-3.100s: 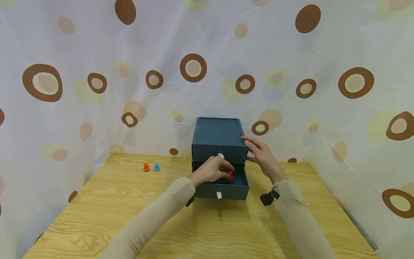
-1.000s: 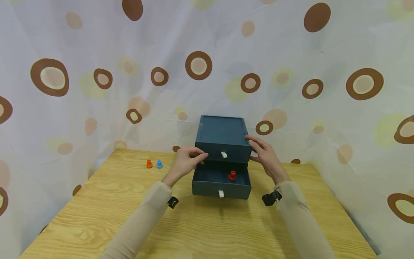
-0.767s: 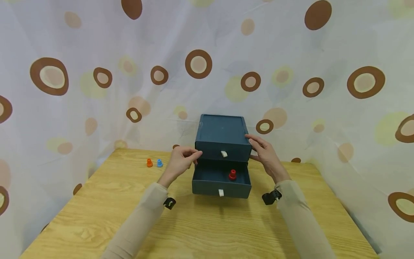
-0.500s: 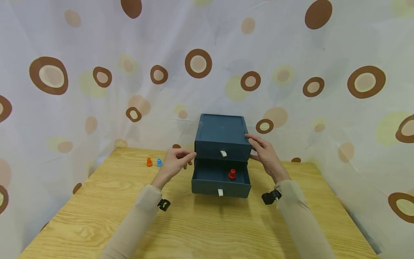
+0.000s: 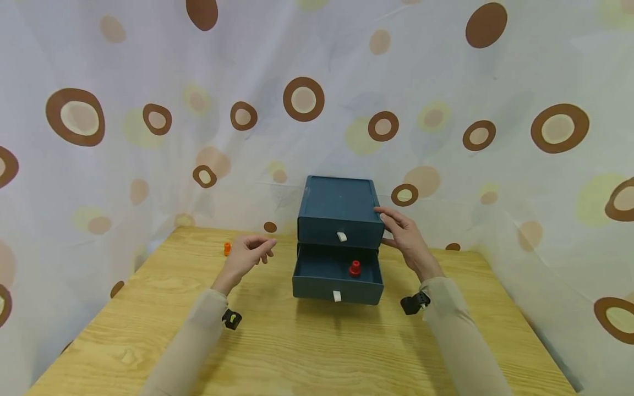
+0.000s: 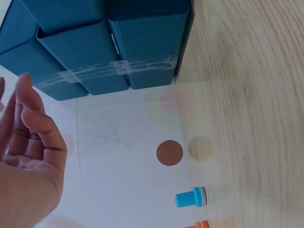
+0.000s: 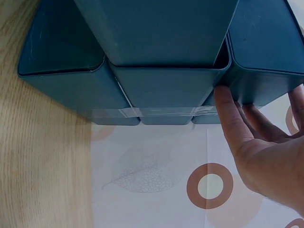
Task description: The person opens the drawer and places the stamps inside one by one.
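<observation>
A dark blue drawer box (image 5: 342,199) stands against the back wall, its lower drawer (image 5: 317,287) pulled out. Inside that drawer sits a small red peg-shaped piece (image 5: 355,268) with a wider base. My left hand (image 5: 242,257) is in the air left of the box, fingers loosely bent and holding nothing. In the left wrist view, a blue peg-shaped piece (image 6: 191,197) and an orange one (image 6: 201,224) show beyond it; in the head view this hand hides the blue one. With extended fingers, my right hand (image 5: 407,240) rests against the box's right side and top edge.
The wooden table (image 5: 277,352) runs up to a hanging cloth (image 5: 247,60) with brown ring patterns. White pull tabs (image 5: 342,236) hang on the drawer fronts. Clear tape (image 7: 161,112) crosses the box's side.
My left hand has let go of the red piece, left it in the drawer, and moved left past the box's edge, covering the blue piece. The right hand stays in place.
</observation>
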The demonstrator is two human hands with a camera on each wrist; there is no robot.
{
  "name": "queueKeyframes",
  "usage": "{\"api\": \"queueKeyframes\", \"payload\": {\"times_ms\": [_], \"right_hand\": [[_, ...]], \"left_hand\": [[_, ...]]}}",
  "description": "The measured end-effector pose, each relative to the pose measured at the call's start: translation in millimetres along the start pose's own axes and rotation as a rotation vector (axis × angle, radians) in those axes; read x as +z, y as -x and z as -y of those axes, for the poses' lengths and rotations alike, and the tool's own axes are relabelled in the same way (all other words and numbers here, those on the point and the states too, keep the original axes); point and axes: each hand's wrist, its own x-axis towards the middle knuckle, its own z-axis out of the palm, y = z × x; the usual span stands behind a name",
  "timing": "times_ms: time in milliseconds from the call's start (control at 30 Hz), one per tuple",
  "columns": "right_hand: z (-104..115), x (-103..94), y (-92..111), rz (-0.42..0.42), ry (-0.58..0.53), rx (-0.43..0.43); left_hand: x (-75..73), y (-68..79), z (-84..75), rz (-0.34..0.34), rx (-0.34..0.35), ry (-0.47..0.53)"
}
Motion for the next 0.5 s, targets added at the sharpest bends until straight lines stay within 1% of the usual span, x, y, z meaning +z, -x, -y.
{"api": "queueKeyframes", "payload": {"times_ms": [100,333,500], "right_hand": [[-0.1,1.2,-0.2,-0.004,0.001,0.0],[0.3,3.5,0.1,-0.003,-0.001,0.003],[1.3,3.4,0.1,-0.008,0.004,0.001]], "left_hand": [[-6.0,1.2,4.2,-0.015,-0.012,-0.007],[-16.4,1.7,11.1,-0.024,-0.039,0.001],[-25.6,-0.4,18.5,-0.064,-0.054,-0.003]]}}
